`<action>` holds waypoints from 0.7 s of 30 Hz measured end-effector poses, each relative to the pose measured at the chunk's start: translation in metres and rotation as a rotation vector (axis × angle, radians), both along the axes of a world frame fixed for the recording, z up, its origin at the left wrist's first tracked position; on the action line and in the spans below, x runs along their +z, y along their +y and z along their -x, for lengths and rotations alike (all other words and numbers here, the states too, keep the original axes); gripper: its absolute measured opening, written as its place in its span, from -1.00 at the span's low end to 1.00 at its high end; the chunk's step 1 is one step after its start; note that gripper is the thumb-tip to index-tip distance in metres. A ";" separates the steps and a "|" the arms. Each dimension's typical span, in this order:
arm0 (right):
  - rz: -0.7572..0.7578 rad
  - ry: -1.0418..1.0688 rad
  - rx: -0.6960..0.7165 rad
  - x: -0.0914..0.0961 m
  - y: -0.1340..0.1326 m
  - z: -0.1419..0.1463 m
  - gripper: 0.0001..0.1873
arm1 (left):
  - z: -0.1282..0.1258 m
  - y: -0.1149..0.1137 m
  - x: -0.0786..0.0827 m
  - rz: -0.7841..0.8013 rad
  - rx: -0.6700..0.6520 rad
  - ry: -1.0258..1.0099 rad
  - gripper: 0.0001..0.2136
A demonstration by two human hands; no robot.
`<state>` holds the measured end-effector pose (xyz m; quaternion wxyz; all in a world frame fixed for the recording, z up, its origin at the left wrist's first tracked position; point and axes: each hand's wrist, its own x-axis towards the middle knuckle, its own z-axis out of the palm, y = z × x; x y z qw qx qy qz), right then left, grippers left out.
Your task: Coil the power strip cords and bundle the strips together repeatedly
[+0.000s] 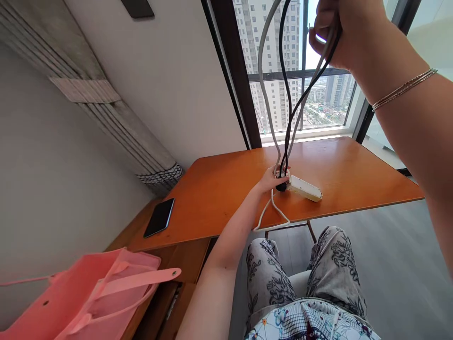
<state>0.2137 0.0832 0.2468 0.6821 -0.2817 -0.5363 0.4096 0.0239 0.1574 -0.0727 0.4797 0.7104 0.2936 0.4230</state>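
Observation:
High at the upper right, my right hand [339, 33] is closed around a black cable [309, 87] and a grey cable [264, 71], which loop in the air. Both cables run down to my left hand [272, 180], whose fingers wrap around their lower ends, close to a black plug [281, 187]. Touching that spot is a white power strip [305, 188], lying on the wooden table. A white cord [272, 228] curves from there over the table's front edge. My left fingers partly hide how the cables and plug meet.
The orange-brown wooden table [215, 198] spans the middle. A dark phone [159, 218] rests at its left end. A pink bag [106, 293] stands at the lower left, above wooden drawers. Behind the table is a window [327, 106]; a tied grey curtain [116, 123] hangs left.

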 end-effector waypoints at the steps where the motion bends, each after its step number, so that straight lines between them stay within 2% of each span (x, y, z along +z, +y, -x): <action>1: 0.021 0.102 -0.034 0.002 0.002 0.005 -0.59 | -0.001 -0.001 0.000 0.002 -0.023 -0.012 -0.55; 5: 0.014 0.338 -0.079 0.003 0.011 0.010 -0.64 | -0.003 -0.005 -0.003 0.001 -0.084 -0.027 -0.61; 10: 0.079 0.509 -0.204 -0.003 0.019 0.000 -0.63 | -0.006 -0.006 -0.007 0.024 -0.040 -0.080 -0.63; 13: 0.124 0.366 -0.290 -0.003 0.020 -0.008 -0.56 | -0.006 -0.007 -0.008 0.039 -0.036 -0.079 -0.64; 16: 0.189 0.140 -0.246 -0.002 0.021 -0.022 -0.60 | -0.002 -0.007 -0.007 0.028 -0.024 -0.059 -0.71; 18: 0.178 -0.009 -0.216 0.001 0.024 -0.037 -0.63 | 0.004 -0.006 -0.006 0.006 -0.001 -0.034 -0.72; 21: 0.170 -0.359 -0.231 0.005 0.030 -0.065 -0.66 | 0.014 -0.004 -0.005 -0.015 0.036 0.006 -0.70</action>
